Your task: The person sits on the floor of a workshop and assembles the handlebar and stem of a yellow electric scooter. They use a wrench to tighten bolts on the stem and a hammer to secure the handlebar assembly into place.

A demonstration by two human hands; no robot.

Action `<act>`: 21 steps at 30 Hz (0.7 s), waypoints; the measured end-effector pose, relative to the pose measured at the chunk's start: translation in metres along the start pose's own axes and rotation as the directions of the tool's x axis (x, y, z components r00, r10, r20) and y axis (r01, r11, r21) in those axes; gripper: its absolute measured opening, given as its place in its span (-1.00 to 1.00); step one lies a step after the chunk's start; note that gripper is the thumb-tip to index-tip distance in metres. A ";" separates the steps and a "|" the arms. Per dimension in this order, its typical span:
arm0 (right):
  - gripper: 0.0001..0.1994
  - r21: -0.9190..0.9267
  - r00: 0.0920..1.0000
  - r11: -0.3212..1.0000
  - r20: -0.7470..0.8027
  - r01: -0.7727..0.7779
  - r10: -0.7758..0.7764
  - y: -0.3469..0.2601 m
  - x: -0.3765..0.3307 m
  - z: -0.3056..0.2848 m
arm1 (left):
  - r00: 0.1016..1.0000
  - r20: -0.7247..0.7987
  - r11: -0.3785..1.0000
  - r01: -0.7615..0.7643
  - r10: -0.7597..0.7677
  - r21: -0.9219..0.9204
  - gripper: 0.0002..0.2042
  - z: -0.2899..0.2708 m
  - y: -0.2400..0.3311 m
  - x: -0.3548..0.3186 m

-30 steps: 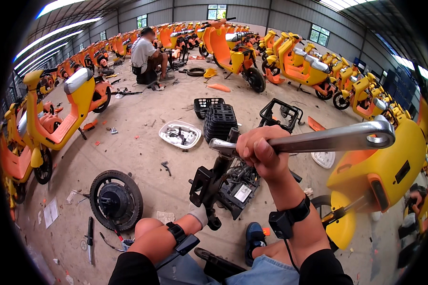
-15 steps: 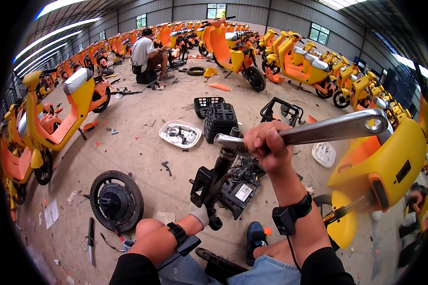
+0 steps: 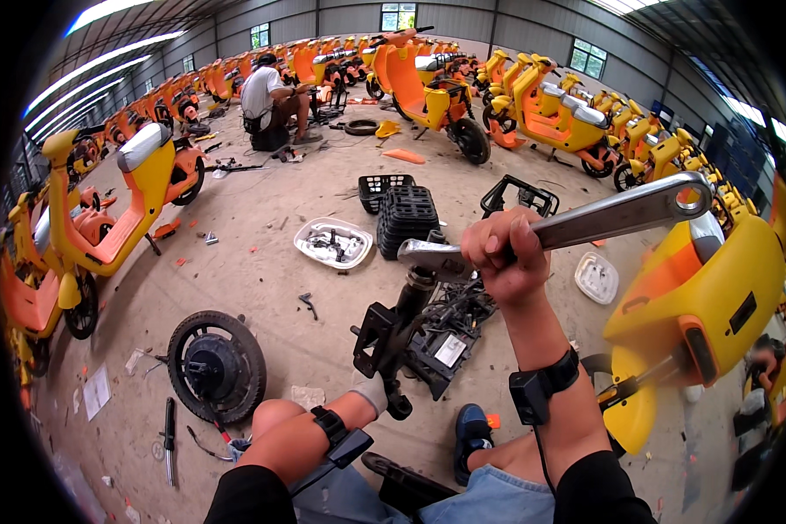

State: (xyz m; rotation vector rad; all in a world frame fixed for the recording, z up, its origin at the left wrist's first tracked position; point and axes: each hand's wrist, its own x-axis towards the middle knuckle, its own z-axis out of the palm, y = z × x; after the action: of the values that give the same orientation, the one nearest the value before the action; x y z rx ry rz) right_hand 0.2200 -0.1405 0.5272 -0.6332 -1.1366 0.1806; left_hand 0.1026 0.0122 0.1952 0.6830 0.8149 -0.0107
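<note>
My right hand (image 3: 508, 253) is closed around the handle of a large silver wrench (image 3: 616, 214). The wrench's jaw end meets the threaded top of a black metal tube (image 3: 413, 293), and its long handle slants up to the right. A black bracket (image 3: 377, 336) sits on the front of this tube, which stands tilted before me. My left hand (image 3: 373, 390), in a pale grey covering, reaches to the tube just below the bracket; its fingers are hidden behind the black parts. A black box with a white label (image 3: 450, 351) and tangled cables lie on the floor behind.
A wheel (image 3: 216, 365) lies at left, near a shock absorber (image 3: 169, 441). Beyond are a white tray of small parts (image 3: 333, 244), stacked black baskets (image 3: 407, 223) and a black frame (image 3: 520, 199). A yellow scooter (image 3: 703, 297) stands close at right. Another person (image 3: 266, 98) sits farther back.
My right hand has shifted slightly right along the wrench handle and a little lower. The wrench's handle end has risen slightly. My left hand stays at the tube.
</note>
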 end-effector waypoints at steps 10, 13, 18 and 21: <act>-0.59 -0.003 0.993 1.000 -0.120 -0.022 0.022 -0.001 0.005 0.007 | 1.000 -0.005 1.000 -0.001 0.001 -0.003 -0.58 -0.002 -0.003 0.001; -0.58 -0.046 0.992 0.997 -0.112 -0.063 0.058 -0.002 0.008 0.011 | 1.000 -0.007 1.000 -0.002 0.002 0.001 -0.58 -0.001 -0.004 0.001; -0.57 -0.093 0.995 0.990 -0.030 -0.102 0.100 -0.002 0.016 0.004 | 1.000 -0.018 1.000 -0.011 0.011 0.005 -0.58 0.000 -0.005 0.003; -0.57 -0.087 0.980 0.983 -0.132 -0.162 0.149 0.000 0.022 0.002 | 0.999 -0.027 1.000 -0.018 0.018 0.011 -0.58 -0.003 -0.007 0.005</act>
State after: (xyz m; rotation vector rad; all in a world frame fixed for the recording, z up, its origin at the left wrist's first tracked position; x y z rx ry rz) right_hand 0.2276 -0.1301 0.5452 -0.8101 -0.9799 0.2175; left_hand 0.1026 0.0096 0.1869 0.7019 0.8351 0.0101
